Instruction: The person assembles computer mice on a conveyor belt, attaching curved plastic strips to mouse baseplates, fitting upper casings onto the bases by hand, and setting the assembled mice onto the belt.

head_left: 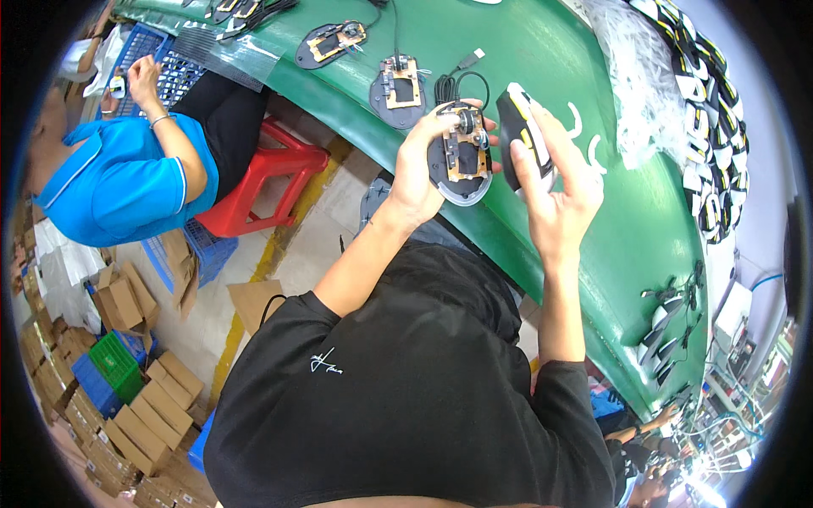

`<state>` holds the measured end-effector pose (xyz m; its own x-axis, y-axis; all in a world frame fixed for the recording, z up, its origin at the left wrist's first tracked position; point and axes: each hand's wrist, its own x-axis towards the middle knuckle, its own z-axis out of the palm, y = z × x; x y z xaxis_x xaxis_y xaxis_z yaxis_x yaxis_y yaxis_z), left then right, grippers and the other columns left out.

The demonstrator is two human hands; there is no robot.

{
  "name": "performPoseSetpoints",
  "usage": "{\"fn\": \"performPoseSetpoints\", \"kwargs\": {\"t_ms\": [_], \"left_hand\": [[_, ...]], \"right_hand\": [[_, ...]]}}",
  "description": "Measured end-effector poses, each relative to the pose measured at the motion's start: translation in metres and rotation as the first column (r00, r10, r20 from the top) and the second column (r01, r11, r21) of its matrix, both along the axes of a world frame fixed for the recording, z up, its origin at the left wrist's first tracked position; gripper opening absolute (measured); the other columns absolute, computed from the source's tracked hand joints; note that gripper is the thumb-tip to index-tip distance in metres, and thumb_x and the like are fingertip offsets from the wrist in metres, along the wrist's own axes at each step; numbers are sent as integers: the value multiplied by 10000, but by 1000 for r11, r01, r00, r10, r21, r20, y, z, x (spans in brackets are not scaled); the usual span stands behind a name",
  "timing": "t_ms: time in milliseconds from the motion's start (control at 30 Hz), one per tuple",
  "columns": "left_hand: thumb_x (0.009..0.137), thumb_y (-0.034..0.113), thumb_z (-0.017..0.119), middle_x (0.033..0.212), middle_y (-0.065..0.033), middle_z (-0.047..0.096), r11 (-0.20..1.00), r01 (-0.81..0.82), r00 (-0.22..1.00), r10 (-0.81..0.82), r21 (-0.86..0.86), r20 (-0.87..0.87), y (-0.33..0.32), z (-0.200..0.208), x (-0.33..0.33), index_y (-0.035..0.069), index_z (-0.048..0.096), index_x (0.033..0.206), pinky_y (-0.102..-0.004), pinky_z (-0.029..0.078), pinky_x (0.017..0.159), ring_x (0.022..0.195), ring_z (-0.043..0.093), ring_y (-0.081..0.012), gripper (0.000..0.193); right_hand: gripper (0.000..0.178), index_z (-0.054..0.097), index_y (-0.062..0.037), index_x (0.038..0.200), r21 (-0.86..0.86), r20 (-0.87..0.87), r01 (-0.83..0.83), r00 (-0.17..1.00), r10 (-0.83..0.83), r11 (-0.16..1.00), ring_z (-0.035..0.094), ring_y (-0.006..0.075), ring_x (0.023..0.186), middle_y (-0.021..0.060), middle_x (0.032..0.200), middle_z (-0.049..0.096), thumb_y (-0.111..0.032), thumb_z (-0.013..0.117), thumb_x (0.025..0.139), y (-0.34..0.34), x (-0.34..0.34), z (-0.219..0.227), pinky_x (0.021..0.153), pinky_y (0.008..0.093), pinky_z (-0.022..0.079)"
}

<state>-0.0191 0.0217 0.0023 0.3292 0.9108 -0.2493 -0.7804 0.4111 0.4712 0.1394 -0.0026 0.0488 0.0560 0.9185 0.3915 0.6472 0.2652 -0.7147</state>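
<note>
My left hand (pixel 417 169) is closed round an open computer mouse base (pixel 464 157), its tan circuit board and scroll wheel facing up. A coiled black cable with a USB plug (pixel 472 58) runs from its far end. In my right hand (pixel 563 190) is a black, white and yellow mouse top shell (pixel 521 135), tilted up on edge just right of the base and apart from it. Beyond my left hand, another open mouse base (pixel 398 91) lies on the green table, and a further open mouse base (pixel 332 42) rests to its left.
The green table (pixel 644 245) curves round in front of me. Curved white strips (pixel 595 155) lie right of my hand, near clear plastic bags (pixel 635 93). Many mouse shells (pixel 707 144) are heaped along the far right. At left, a person in blue (pixel 127 182) sits on a red stool (pixel 269 182).
</note>
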Motion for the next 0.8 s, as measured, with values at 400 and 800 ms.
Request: {"fn": "performPoseSetpoints", "kwargs": {"t_ms": [400,800], "left_hand": [[964,192,581,1150,-69,602,975,-76,956,131,211,-262,-18,8,34,-12,480,1327,-268,479,874,1017,586,-128,429],[702,222,743,1137,-179,630,946,246,968,-251,211,-5,-5,-12,18,15,542,1176,-439,397,1058,1141,558,-331,555]], "right_hand": [[443,636,-104,1223,-81,154,-4,988,17,997,617,316,1030,157,1320,553,-199,734,802,-37,-23,-13,858,375,506],[591,631,13,1111,-285,-300,11,949,-100,959,645,155,995,105,1070,683,-153,910,617,-58,12,7,867,302,507]]}}
